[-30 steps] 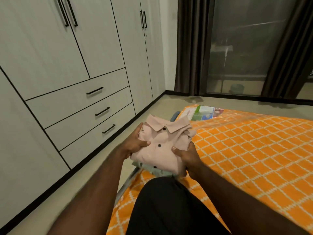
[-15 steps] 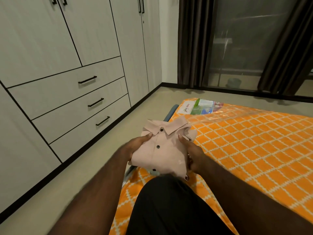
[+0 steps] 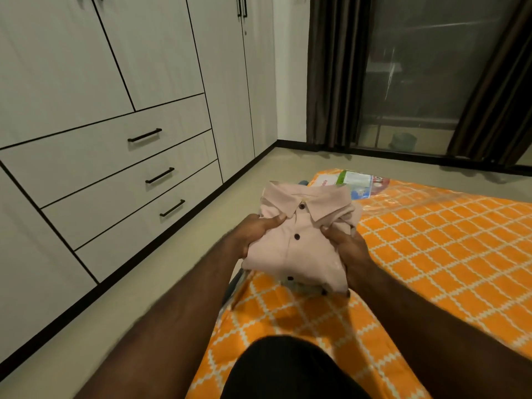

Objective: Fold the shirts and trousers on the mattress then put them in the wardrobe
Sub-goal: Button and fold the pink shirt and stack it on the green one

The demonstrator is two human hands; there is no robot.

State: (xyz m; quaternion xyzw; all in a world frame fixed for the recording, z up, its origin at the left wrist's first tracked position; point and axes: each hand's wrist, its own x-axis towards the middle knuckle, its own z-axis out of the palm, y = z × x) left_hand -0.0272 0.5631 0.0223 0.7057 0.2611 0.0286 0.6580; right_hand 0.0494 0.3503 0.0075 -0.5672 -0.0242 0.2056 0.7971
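A folded pale pink shirt (image 3: pixel 302 240) with dark buttons and its collar facing away is held just above the left edge of the orange checked mattress (image 3: pixel 431 249). My left hand (image 3: pixel 253 234) grips its left side, thumb on top. My right hand (image 3: pixel 348 249) grips its right side. Another folded garment peeks out from under the pink one at its near edge. The white wardrobe (image 3: pixel 115 82) stands to the left across a strip of floor, its doors and three drawers closed.
A clear plastic package (image 3: pixel 357 182) with green and white print lies at the mattress's far corner. Dark curtains (image 3: pixel 331 70) and a glass door (image 3: pixel 417 73) fill the far wall. Beige floor (image 3: pixel 178 254) runs between mattress and wardrobe. My dark-clad knee (image 3: pixel 288 370) is at the bottom.
The view tilted down and shifted toward the wardrobe drawers. Both hands kept their grip on the pink shirt, which now sits a little farther forward over the mattress edge.
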